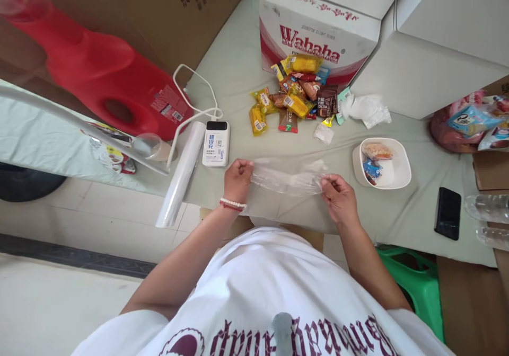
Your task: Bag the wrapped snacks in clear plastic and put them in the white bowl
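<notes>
A clear plastic bag (287, 178) is stretched flat between my two hands just above the grey-green tabletop (234, 75). My left hand (237, 180), with a bead bracelet on the wrist, pinches the bag's left end. My right hand (337, 197) pinches its right end. A pile of wrapped snacks (294, 97) lies beyond the bag, and a white square bowl (394, 171) holding two or three snack packs sits to the right of my right hand.
A roll of clear bags (180, 178) and a white power bank (216, 143) with cable lie left of my hands. A Wahaha carton (314, 30) stands behind the snacks. A black phone (447, 213), a red container (99, 75), a green stool (417, 282) and a crumpled bag (368, 109) are nearby.
</notes>
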A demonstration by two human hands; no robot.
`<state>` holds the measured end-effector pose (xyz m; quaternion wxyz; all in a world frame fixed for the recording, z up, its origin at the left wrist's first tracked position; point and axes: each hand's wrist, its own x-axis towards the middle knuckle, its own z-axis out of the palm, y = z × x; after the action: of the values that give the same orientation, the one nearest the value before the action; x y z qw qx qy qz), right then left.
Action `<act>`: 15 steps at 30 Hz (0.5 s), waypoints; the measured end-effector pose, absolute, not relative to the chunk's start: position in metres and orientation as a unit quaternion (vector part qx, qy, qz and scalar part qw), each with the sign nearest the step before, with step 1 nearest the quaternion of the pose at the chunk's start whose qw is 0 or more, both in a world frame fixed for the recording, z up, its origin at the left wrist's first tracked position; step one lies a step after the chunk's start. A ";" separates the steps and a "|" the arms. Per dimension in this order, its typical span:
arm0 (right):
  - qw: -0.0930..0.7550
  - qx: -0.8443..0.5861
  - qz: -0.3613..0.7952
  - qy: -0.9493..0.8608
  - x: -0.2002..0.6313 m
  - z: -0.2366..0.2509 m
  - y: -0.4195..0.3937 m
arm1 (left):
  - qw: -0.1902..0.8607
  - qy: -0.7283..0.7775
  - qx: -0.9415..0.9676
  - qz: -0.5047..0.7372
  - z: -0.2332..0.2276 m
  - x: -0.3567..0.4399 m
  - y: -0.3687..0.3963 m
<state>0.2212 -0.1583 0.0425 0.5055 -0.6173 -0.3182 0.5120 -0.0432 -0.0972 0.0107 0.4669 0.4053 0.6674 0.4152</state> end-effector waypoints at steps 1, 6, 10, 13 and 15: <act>0.504 -0.628 0.503 -0.313 0.225 0.040 -0.165 | 0.419 0.700 0.433 0.384 0.010 -0.050 -0.101; 0.470 -0.653 0.503 -0.315 0.229 0.027 -0.192 | 0.189 0.656 0.684 0.256 0.018 -0.057 -0.120; 0.461 -0.653 0.499 -0.334 0.223 0.029 -0.194 | 0.214 0.508 0.796 0.251 0.032 -0.024 -0.111; 0.455 -0.648 0.498 -0.354 0.222 0.032 -0.191 | 0.254 0.510 0.784 0.246 0.032 0.012 -0.091; 0.459 -0.653 0.487 -0.354 0.226 0.031 -0.195 | 0.325 0.541 0.742 0.226 0.025 0.028 -0.075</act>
<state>0.2256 -0.1949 0.0311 0.4587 -0.6533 -0.3540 0.4873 0.0285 -0.0754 0.0253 0.3251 0.7417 0.5413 0.2263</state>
